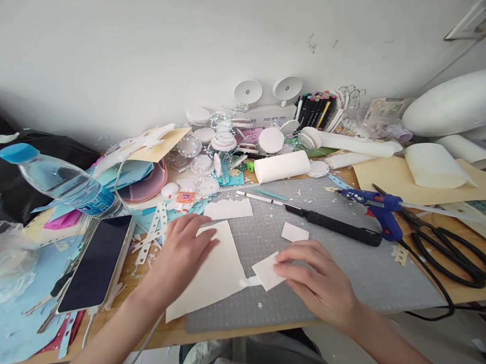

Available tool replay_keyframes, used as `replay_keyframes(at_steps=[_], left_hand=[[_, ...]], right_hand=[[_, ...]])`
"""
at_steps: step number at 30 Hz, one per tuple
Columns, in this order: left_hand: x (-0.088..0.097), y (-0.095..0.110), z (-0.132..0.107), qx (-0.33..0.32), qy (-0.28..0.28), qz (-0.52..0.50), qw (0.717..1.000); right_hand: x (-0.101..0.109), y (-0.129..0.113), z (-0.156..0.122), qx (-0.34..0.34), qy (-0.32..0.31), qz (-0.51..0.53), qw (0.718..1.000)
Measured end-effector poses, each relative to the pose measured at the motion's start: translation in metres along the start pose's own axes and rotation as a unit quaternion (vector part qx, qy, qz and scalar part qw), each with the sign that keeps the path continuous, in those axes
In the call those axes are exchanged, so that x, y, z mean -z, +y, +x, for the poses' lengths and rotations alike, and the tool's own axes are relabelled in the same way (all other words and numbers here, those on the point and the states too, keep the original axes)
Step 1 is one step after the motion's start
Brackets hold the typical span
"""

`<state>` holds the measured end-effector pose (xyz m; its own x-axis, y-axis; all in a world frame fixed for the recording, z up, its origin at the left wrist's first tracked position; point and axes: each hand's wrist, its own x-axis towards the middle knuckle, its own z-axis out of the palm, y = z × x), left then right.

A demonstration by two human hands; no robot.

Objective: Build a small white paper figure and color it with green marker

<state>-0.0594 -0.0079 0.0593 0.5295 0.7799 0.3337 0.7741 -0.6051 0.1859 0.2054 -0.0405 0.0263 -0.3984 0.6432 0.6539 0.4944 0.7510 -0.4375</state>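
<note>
My left hand (pixel 182 256) lies flat with fingers spread on a large cream paper sheet (pixel 214 273) that rests on the grey cutting mat (pixel 350 274). My right hand (pixel 316 277) pinches the edge of a small white paper piece (pixel 267 273) lying on the mat just right of the sheet. Another small white scrap (pixel 294 232) sits on the mat a little beyond my right hand. A black utility knife (pixel 334 225) lies diagonally farther back on the mat.
A blue hot glue gun (pixel 377 208) and black scissors (pixel 456 251) lie at the right. A phone (pixel 98 261) and a water bottle (pixel 63 183) stand at the left. Foam rolls (pixel 281 166), markers (pixel 316 109) and paper scraps crowd the back by the wall.
</note>
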Motion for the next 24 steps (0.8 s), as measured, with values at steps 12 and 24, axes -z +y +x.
replay_keyframes(at_steps=[12,24], left_hand=[[-0.006,0.048,0.005,0.002,-0.082,-0.246,0.966],[0.01,0.005,-0.022,0.273,-0.067,-0.39,0.877]], right_hand=[[-0.02,-0.01,0.006,-0.101,-0.08,0.126,0.984],[0.074,0.027,-0.061,-0.29,-0.187,0.006,0.938]])
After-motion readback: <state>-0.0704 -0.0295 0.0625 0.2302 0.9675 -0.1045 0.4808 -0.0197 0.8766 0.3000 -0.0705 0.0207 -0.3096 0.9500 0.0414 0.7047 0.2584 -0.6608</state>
